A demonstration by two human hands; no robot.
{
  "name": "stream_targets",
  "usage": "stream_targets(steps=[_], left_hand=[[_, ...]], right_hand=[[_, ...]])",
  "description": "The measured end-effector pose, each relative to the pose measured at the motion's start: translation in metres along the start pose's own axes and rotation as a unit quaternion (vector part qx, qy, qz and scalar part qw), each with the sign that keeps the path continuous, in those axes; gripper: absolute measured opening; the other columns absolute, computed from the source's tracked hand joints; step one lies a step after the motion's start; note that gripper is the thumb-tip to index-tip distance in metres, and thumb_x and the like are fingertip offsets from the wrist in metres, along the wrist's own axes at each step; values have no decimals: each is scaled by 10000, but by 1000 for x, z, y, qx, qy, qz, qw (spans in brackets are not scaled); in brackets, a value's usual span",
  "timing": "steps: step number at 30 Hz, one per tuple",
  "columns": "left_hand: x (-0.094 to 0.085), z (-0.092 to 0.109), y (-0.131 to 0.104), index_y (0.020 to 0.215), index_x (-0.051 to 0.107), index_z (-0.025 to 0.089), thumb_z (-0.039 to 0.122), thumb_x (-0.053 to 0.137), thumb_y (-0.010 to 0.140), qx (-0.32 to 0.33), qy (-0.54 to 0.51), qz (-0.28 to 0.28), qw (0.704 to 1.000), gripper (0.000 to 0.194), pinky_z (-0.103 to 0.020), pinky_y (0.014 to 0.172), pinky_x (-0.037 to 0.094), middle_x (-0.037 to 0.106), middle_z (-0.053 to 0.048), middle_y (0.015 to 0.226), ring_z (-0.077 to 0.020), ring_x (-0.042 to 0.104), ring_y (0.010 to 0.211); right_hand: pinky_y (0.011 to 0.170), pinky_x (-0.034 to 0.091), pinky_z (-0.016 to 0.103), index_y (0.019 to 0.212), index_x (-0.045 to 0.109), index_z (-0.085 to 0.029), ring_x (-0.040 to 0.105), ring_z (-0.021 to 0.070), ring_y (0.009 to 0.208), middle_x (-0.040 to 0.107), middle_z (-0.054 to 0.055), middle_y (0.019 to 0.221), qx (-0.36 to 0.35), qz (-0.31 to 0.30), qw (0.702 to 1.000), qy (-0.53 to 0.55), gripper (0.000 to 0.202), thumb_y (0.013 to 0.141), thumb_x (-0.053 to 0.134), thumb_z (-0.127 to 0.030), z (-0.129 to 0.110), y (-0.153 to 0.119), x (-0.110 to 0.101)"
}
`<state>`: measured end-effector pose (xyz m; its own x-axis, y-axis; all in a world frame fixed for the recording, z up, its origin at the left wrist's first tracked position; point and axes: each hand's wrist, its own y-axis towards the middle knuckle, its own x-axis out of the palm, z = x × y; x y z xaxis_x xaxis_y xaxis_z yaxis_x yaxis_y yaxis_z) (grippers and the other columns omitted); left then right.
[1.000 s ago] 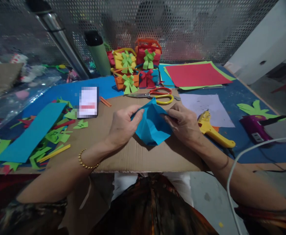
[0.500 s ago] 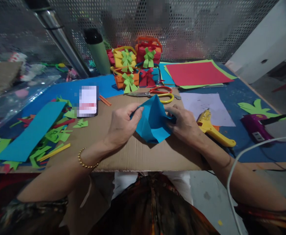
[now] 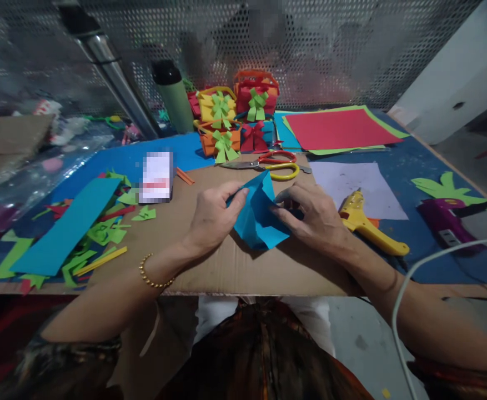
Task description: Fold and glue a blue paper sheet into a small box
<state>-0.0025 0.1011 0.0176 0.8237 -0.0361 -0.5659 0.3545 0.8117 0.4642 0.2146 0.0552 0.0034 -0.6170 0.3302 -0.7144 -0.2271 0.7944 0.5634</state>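
A folded piece of blue paper (image 3: 254, 214) is held up over the brown cardboard sheet (image 3: 226, 272), its top corner pointing away from me. On its left side, my left hand (image 3: 218, 214) pinches the edge between thumb and fingers. My right hand (image 3: 314, 214) is at the opposite side, thumb and fingers closed around the paper's right flap; part of that flap is hidden behind the fingers. Red- and yellow-handled scissors (image 3: 279, 164) lie just beyond the paper.
Small paper bags with bows (image 3: 222, 141) stand at the back. Coloured sheets (image 3: 343, 129), a yellow glue gun (image 3: 368, 228) and a purple power strip (image 3: 445, 222) lie right. A phone (image 3: 156, 176), paper scraps (image 3: 101, 228) and a blue strip (image 3: 68, 228) lie left.
The right side of the blue paper is folded further inward, and my right hand's fingers have shifted on it. The whole view has moved slightly, with objects appearing a little further right.
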Motion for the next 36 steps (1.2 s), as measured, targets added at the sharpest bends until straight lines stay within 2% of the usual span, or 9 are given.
stream_targets(steps=[3, 8, 12, 16, 19, 24, 27, 32, 36], left_hand=[[-1, 4, -1, 863, 779, 151, 305, 563, 965, -4, -26, -20, 999, 284, -258, 641, 455, 735, -19, 745, -141, 620, 681], [-1, 8, -3, 1001, 808, 178, 265, 563, 952, -18, -72, -71, 995, 265, -262, 757, 540, 818, -33, 944, -165, 716, 812], [-1, 7, -3, 1034, 820, 187, 277, 565, 953, -35, -105, -87, 990, 282, -282, 826, 565, 829, -38, 1037, -185, 748, 901], [-1, 9, -4, 1071, 818, 183, 283, 590, 945, -43, -113, -107, 987, 279, -291, 846, 577, 827, -53, 1059, -194, 754, 932], [-2, 11, -5, 1055, 820, 182, 270, 584, 950, -44, -130, -125, 983, 273, -278, 817, 581, 828, -54, 1021, -189, 753, 912], [-2, 13, -4, 1031, 819, 170, 266, 584, 953, -44, -128, -135, 982, 266, -266, 770, 570, 824, -53, 968, -180, 739, 864], [-3, 12, -4, 1018, 818, 174, 273, 585, 948, -44, -125, -137, 982, 262, -268, 764, 558, 824, -46, 959, -176, 731, 852], [-3, 9, -3, 1007, 814, 175, 311, 587, 951, -52, -143, -148, 977, 270, -267, 784, 543, 824, -41, 983, -172, 722, 870], [-3, 9, -2, 988, 808, 176, 325, 581, 956, -58, -147, -157, 975, 274, -269, 765, 533, 820, -40, 969, -172, 707, 851]], right_hand=[[661, 439, 308, 943, 647, -202, 579, 166, 700, 693, 34, 823, 0, -10, 999, 46, 193, 985, 610, -387, -6, -1, -3], [696, 486, 295, 1023, 670, -196, 656, 167, 768, 741, 55, 901, -23, -38, 996, 79, 176, 1024, 554, -328, -10, -1, -3], [673, 502, 300, 1003, 634, -219, 659, 170, 728, 731, 40, 854, 41, -27, 991, 125, 135, 988, 603, -350, -6, 2, -2], [556, 443, 277, 980, 545, -237, 591, 142, 596, 652, -21, 712, 128, 0, 974, 188, 318, 898, 727, -485, -3, 3, 0], [541, 397, 276, 1006, 565, -226, 526, 121, 542, 583, -63, 624, 158, -6, 969, 192, 350, 873, 755, -489, -1, 4, -1], [542, 343, 296, 730, 582, -212, 424, 115, 575, 499, -40, 627, 118, 9, 977, 180, 343, 869, 746, -480, 2, 6, -3], [557, 343, 295, 699, 574, -212, 419, 117, 609, 502, -27, 684, 89, 15, 979, 182, 345, 861, 751, -459, 3, 8, -4], [548, 316, 283, 672, 535, -212, 383, 104, 576, 460, -53, 611, 126, -32, 971, 200, 282, 842, 733, -321, 0, 9, -8], [558, 316, 282, 643, 522, -210, 398, 108, 596, 443, -50, 606, 147, -55, 963, 221, 267, 807, 717, -290, -5, 11, -13]])
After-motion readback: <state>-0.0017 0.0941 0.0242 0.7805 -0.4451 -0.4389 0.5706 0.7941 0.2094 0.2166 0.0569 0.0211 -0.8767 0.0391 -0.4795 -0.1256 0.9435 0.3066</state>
